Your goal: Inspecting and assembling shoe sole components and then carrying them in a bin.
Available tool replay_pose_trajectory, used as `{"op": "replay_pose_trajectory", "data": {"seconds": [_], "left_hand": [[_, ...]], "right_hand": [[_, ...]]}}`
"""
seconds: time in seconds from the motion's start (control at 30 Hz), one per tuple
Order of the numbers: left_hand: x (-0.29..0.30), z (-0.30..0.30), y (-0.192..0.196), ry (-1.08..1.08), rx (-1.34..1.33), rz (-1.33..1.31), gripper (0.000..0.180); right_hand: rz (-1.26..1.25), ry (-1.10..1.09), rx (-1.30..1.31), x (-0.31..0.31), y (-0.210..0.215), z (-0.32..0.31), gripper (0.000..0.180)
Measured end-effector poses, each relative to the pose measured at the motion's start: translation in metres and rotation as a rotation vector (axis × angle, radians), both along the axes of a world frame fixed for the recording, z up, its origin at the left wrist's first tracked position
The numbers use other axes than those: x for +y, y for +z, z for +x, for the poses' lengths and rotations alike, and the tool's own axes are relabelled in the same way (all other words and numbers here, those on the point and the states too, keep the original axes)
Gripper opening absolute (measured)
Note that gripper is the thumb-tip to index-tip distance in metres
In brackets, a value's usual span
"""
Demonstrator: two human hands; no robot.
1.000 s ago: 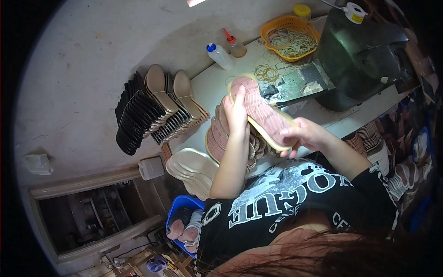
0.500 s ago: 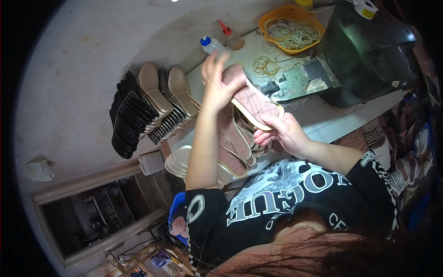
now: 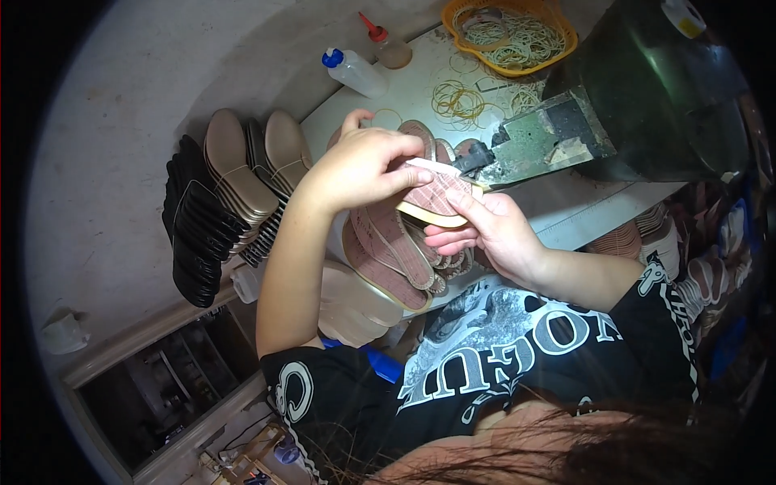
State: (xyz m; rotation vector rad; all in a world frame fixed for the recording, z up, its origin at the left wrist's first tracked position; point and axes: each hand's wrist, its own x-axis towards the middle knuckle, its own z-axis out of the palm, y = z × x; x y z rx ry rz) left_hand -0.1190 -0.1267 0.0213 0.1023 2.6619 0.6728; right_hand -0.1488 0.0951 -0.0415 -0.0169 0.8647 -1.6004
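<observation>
A pink striped shoe insole (image 3: 436, 200) with a cream edge is held in the air between my hands, tilted, beside the tip of a green machine (image 3: 525, 149). My right hand (image 3: 497, 230) pinches its near end, thumb on top and fingers underneath. Across the other end reaches my left hand (image 3: 364, 166), its thumb pressed on the top face and its index finger bent over the edge. That hand hides the far part of the insole. Under my hands lie several pink strapped sandals (image 3: 388, 246), overlapping on the white table (image 3: 566, 218).
Banded stacks of beige and black soles (image 3: 234, 174) stand at the left. Farther back are a blue-capped bottle (image 3: 354, 73), a red-tipped bottle (image 3: 392, 50), loose rubber bands (image 3: 459, 103) and an orange basket (image 3: 453, 28) of bands. More soles (image 3: 618, 242) are stacked at the right.
The insole has come lower and tilted flatter, close to the machine's tip. My left hand has moved down and left, its raised fingers now bent over the insole. My right hand keeps its grip.
</observation>
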Motion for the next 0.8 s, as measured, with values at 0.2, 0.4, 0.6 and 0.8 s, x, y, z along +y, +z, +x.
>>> {"op": "replay_pose_trajectory", "data": {"seconds": [0.2,0.4,0.6,0.8], "left_hand": [[0.023,0.022,0.007,0.078,0.024,0.020,0.033],[0.047,0.042,-0.002,0.393,-0.095,0.123,0.032],[0.057,0.061,-0.038,0.763,-0.193,0.756,0.032],[0.073,0.056,-0.032,0.882,-0.337,0.919,0.034]], "right_hand": [[0.000,0.035,0.063,0.004,0.002,-0.006,0.038],[0.054,0.027,0.121,0.004,0.005,-0.010,0.034],[-0.038,0.058,0.262,0.007,-0.003,-0.013,0.031],[-0.016,0.133,0.394,0.018,-0.002,-0.026,0.030]]}}
